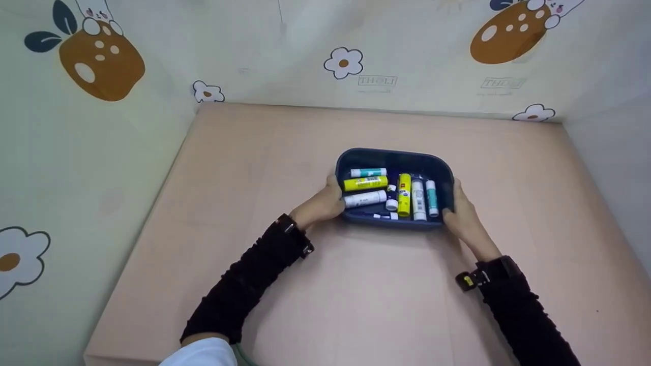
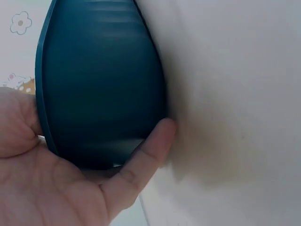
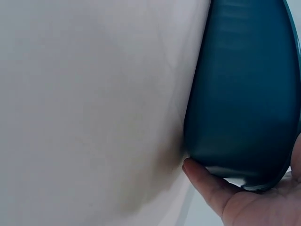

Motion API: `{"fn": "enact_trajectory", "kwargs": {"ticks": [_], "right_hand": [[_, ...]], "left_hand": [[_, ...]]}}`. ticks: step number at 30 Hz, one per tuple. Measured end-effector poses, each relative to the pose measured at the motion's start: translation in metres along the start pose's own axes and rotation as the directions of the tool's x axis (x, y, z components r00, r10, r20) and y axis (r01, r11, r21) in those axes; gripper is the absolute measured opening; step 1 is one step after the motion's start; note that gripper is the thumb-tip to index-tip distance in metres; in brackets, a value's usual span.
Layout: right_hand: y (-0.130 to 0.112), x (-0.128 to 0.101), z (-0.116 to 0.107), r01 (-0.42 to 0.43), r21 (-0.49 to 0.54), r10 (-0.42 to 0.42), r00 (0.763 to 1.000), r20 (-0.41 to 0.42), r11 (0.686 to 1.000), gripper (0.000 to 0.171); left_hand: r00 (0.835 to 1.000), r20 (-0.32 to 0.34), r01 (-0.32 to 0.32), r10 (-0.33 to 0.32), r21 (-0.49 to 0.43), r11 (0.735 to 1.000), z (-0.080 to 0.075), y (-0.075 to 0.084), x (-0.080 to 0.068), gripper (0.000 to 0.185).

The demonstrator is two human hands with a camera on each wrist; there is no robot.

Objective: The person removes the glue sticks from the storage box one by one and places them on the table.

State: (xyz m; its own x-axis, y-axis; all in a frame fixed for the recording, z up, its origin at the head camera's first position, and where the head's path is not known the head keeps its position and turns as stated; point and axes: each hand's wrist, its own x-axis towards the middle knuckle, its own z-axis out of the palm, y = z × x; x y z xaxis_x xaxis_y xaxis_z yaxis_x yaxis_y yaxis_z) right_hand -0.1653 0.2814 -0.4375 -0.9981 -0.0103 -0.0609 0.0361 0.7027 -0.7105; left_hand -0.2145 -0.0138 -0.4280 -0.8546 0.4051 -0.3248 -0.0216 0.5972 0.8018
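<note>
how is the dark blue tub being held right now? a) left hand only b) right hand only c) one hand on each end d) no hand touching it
c) In the head view the left hand grips the left end of the tub and the right hand grips the right end; each wrist view shows fingers cupped round the tub's outer wall.

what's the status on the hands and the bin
Left hand and right hand grip the bin ends. Bin on table, glue sticks inside. Nothing in the way.
</note>
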Motion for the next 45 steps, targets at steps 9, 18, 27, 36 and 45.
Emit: {"fn": "enact_trajectory", "kwargs": {"ticks": [9,18,27,36,45], "right_hand": [[0.0,-0.016,0.001,0.011,-0.003,-0.011,1.0,0.012,1.0,0.077],[-0.006,-0.019,-0.006,0.01,-0.055,-0.005,0.997,0.083,0.998,0.077],[-0.03,-0.017,-0.009,0.032,-0.231,-0.06,0.992,-0.114,0.972,0.056],[-0.051,0.002,0.016,0.073,-0.295,-0.076,0.997,0.002,0.953,0.035],[-0.06,0.016,0.035,0.067,-0.394,-0.022,0.993,0.117,0.917,0.033]], "left_hand": [[0.999,-0.027,0.023,-0.022,0.042,0.999,0.009,-0.002,-0.014,0.076],[0.993,-0.117,0.033,-0.021,0.107,0.994,0.018,-0.002,-0.018,0.069],[0.985,-0.173,0.004,0.013,0.094,0.996,0.023,-0.006,-0.018,0.068],[0.984,-0.176,0.02,-0.002,0.099,0.995,0.023,-0.005,-0.019,0.068],[0.984,-0.179,0.018,0.002,0.109,0.994,0.023,-0.005,-0.02,0.067]]}}
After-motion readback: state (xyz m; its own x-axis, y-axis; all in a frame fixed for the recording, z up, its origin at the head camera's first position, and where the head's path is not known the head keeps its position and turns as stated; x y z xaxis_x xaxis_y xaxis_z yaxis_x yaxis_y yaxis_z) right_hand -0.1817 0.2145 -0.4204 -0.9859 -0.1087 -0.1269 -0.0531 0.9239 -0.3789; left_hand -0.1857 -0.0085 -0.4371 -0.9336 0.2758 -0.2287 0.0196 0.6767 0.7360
